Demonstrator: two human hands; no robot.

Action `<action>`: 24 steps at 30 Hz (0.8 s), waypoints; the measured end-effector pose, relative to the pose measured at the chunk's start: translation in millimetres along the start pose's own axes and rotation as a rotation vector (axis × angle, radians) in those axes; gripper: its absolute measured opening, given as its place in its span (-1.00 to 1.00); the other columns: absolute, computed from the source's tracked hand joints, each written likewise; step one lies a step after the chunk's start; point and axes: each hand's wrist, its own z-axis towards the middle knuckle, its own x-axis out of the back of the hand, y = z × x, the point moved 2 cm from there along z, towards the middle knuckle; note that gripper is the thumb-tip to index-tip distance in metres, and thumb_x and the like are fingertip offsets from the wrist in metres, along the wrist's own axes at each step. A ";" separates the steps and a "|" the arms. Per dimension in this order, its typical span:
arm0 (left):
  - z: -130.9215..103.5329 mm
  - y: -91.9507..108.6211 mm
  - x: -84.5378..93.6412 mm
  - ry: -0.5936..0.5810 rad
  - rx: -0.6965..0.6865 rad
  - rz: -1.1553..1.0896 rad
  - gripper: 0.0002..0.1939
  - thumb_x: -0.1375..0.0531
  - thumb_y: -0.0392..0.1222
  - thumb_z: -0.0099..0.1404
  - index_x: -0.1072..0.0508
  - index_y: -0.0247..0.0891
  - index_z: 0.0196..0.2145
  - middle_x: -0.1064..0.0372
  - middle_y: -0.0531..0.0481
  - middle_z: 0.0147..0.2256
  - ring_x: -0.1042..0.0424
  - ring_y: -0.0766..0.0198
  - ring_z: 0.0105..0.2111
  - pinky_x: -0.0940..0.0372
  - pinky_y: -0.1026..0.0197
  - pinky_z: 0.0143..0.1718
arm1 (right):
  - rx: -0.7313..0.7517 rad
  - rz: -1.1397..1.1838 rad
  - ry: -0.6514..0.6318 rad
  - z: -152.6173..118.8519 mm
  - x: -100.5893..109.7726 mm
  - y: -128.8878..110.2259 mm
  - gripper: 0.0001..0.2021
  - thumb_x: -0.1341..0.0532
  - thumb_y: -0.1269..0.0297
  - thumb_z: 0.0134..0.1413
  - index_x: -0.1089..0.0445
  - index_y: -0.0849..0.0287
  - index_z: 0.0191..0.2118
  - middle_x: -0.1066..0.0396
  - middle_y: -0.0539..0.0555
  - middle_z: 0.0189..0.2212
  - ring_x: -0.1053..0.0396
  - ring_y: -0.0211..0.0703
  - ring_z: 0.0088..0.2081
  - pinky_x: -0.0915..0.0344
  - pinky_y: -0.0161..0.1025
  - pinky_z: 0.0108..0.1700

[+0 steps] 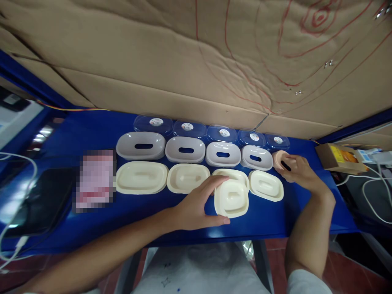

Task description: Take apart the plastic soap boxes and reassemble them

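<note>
"Grip first: where does it stand?"

"Your two hands are well apart. Your left hand (193, 207) has the small cream tray (232, 206) clamped between thumb and forefinger, thumb at the near edge, forefinger at the far one. Your right hand (297, 169) is closed around the right end of the peach box (278, 157); how hard it presses, I cannot tell."

"And that tray, where is it?"

"In front of you, overlapping another cream tray (234, 174) in this view. Whether the two touch is unclear, so lift a little before any sideways move; a catching rim could nudge its neighbour out of line."

"What about your right side?"

"Your peach box sits just beside the last of the grey boxes (222, 162), a clear lid (269, 143) behind it. Press lightly on its side wall; a hard push could skid it over the blue table (263, 220)."
</note>
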 end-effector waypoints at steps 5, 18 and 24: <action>-0.4 -1.8 -0.3 -0.020 0.035 0.019 0.03 -0.56 0.04 0.21 -0.14 0.04 0.47 -0.22 -0.23 0.41 -0.28 -0.26 0.39 -0.21 -0.32 0.42 | -0.032 -0.013 -0.030 1.7 -5.4 0.9 -0.33 -0.45 -0.22 -0.07 -0.45 -0.03 0.14 -0.38 0.25 0.33 -0.31 0.55 0.36 -0.22 0.56 0.34; -0.2 -2.3 -1.0 -0.041 0.061 0.045 0.03 -0.56 0.02 0.21 -0.14 0.02 0.48 -0.23 -0.23 0.41 -0.29 -0.22 0.39 -0.30 -0.25 0.37 | 0.155 0.180 -0.068 5.4 -10.4 -10.3 -0.49 -0.21 0.29 -0.01 -0.46 0.05 0.12 -0.53 0.22 0.21 -0.48 0.26 0.28 -0.33 0.31 0.39; -2.5 -3.3 -1.6 -0.058 0.100 0.081 0.04 -0.54 0.09 0.23 -0.14 0.03 0.50 -0.26 -0.21 0.42 -0.32 -0.24 0.38 -0.26 -0.30 0.40 | 0.139 0.250 -0.087 4.8 -17.6 -7.6 -0.45 -0.20 0.32 -0.01 -0.43 0.02 0.17 -0.51 0.19 0.22 -0.50 0.23 0.27 -0.38 0.33 0.35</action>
